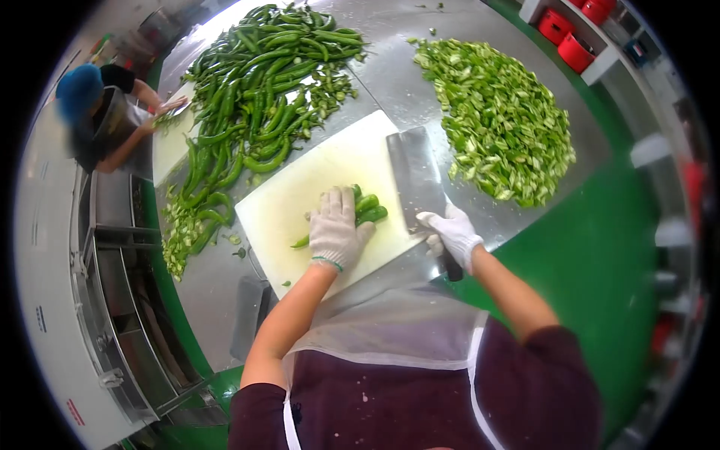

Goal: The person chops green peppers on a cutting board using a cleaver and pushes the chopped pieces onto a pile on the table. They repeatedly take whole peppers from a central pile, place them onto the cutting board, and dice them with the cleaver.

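My left hand (334, 227), in a pale knit glove, lies flat over several green peppers (371, 213) on the white cutting board (274, 202). Pepper ends stick out to the right of the fingers, and one thin tip shows at the left. My right hand (452, 232), also gloved, is wrapped round the dark handle of a wide cleaver (417, 176). The blade lies over the board's right edge, a little apart from the peppers. To the right is a large heap of chopped green pieces (502, 120).
Whole green peppers (262, 75) are piled on the metal table (390, 45) beyond the board. A co-worker in a blue cap (79, 90) works at another board (171, 150) on the left. A second cleaver (246, 319) lies near my left forearm. Red containers (575, 52) stand on a shelf.
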Tool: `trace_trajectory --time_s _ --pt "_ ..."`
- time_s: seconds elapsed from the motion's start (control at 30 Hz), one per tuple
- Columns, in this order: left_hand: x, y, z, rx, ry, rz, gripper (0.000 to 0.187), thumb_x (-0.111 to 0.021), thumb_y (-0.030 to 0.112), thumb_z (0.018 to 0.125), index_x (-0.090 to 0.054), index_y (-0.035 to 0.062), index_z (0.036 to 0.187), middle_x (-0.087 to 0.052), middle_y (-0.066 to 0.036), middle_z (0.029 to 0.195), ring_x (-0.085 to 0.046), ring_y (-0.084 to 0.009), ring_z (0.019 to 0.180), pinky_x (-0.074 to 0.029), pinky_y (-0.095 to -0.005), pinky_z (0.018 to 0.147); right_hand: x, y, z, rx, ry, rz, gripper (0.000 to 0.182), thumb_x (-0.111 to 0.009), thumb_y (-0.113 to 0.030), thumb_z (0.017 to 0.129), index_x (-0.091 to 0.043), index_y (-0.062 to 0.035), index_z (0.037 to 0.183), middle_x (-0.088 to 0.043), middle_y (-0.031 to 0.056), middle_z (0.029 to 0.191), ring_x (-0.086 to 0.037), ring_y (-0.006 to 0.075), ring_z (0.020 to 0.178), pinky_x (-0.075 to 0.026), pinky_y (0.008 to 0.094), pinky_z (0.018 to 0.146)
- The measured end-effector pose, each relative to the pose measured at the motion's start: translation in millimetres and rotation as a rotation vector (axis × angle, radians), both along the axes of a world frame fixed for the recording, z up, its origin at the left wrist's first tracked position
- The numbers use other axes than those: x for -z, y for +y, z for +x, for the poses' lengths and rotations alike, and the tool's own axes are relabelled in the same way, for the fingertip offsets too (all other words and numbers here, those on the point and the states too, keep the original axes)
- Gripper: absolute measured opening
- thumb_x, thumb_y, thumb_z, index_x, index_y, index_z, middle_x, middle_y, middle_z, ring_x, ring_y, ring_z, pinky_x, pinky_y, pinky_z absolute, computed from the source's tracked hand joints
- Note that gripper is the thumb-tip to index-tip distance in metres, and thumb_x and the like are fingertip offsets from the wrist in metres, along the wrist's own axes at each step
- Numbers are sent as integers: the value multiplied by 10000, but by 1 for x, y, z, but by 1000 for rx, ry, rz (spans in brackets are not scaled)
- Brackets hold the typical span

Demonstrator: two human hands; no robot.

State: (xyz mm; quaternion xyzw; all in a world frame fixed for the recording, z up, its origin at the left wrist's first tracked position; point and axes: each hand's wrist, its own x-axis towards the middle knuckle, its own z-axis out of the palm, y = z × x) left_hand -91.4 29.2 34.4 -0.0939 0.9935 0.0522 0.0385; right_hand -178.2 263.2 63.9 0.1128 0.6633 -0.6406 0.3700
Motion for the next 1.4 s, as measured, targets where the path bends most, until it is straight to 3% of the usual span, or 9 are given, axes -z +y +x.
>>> trace_trajectory --time_s 0.03,0.17,0.27,0.57,0.87,1.07,1.17,1.27,1.4 --pt "5 -1 1 9 16 1 910 -604 553 923 -318 -35 1556 -334 -271 1601 -339 -431 1463 -285 -560 1146 5 -3 2 -12 -40 -16 428 -745 -204 919 -523 -70 1259 -585 25 760 -524 94 500 -523 305 447" --pt "19 -6 2 32 71 -16 904 -624 546 920 -332 -37 1547 -351 -259 1592 -342 -435 1456 -294 -558 1141 13 -12 10 -2 -129 -2 398 -749 -243 928 -539 19 1141 -581 37 761 -503 93 496 -562 332 496" --pt "24 -8 3 46 100 -21 893 -637 528 921 -338 -43 1539 -370 -248 1579 -349 -434 1450 -294 -557 1145 34 -13 8 -38 -173 -15 528 -760 -255 904 -436 -12 1244 -560 62 699 -556 158 498 -552 361 466" --pt "27 -8 3 44 125 14 899 -646 532 908 -351 -39 1537 -370 -273 1572 -343 -443 1452 -280 -553 1159 12 -23 10 12 -172 18 478 -743 -250 915 -434 17 1163 -550 70 703 -526 149 490 -548 363 472" --pt "30 -15 4 77 132 38 885 -639 515 920 -340 -41 1541 -354 -267 1588 -324 -458 1465 -279 -567 1163 -1 -49 2 -10 -126 46 605 -752 -276 911 -426 41 1310 -586 110 787 -574 172 566 -546 369 477" --pt "32 -17 4 41 167 126 872 -657 472 913 -333 -29 1548 -344 -258 1600 -320 -464 1473 -270 -585 1175 -6 -60 0 -67 -152 104 558 -739 -287 918 -453 29 1278 -620 139 809 -599 197 601 -551 390 508" --pt "34 -18 3 15 181 161 874 -658 456 912 -320 -28 1556 -337 -257 1606 -310 -463 1480 -257 -588 1184 13 -72 6 -265 -26 231 491 -712 -326 929 -506 20 1210 -657 143 852 -640 207 654 -530 369 564" --pt "34 -19 4 -1 200 162 882 -657 448 914 -305 -40 1560 -327 -261 1611 -289 -460 1492 -238 -582 1197 -1 -76 6 -220 -139 193 493 -704 -334 932 -513 24 1212 -651 129 844 -647 200 667 -520 362 574" --pt "34 -18 7 -12 213 162 860 -618 434 950 -259 -9 1594 -294 -275 1625 -263 -440 1517 -221 -560 1215 2 -77 10 -199 -81 231 515 -709 -337 931 -507 35 1224 -642 125 845 -630 188 651 -515 361 562"
